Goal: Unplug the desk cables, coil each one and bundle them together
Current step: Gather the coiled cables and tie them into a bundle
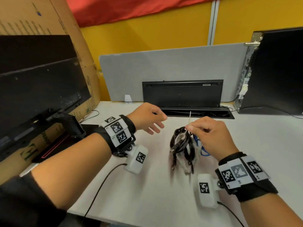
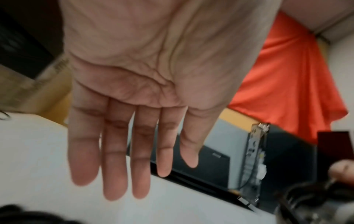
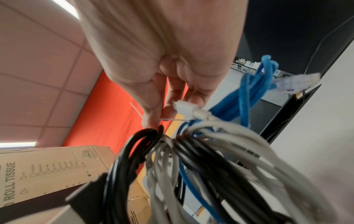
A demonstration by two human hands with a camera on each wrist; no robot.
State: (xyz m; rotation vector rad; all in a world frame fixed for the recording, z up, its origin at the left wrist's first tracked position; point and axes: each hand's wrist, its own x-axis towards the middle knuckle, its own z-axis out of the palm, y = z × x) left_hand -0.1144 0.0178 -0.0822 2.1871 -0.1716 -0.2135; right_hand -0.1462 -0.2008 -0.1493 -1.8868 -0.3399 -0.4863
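A bundle of coiled black, white and blue cables (image 1: 184, 149) hangs above the white desk (image 1: 147, 185). My right hand (image 1: 211, 133) pinches the thin white zip tie (image 1: 189, 119) that runs round the bundle's top. In the right wrist view the thumb and fingers (image 3: 153, 115) pinch the tie (image 3: 137, 111) just above the black cables (image 3: 145, 142), with white cables (image 3: 229, 136) and a blue cable (image 3: 247, 94) beside them. My left hand (image 1: 150, 119) hovers to the left of the bundle, fingers (image 2: 114, 159) straight and holding nothing.
A black monitor (image 1: 32, 89) and a cardboard box (image 1: 49, 22) stand at the left. A black cable tray with its lid up (image 1: 182, 94) sits at the desk's back edge before a grey divider (image 1: 164, 66). A black computer tower (image 1: 277, 71) stands at the right.
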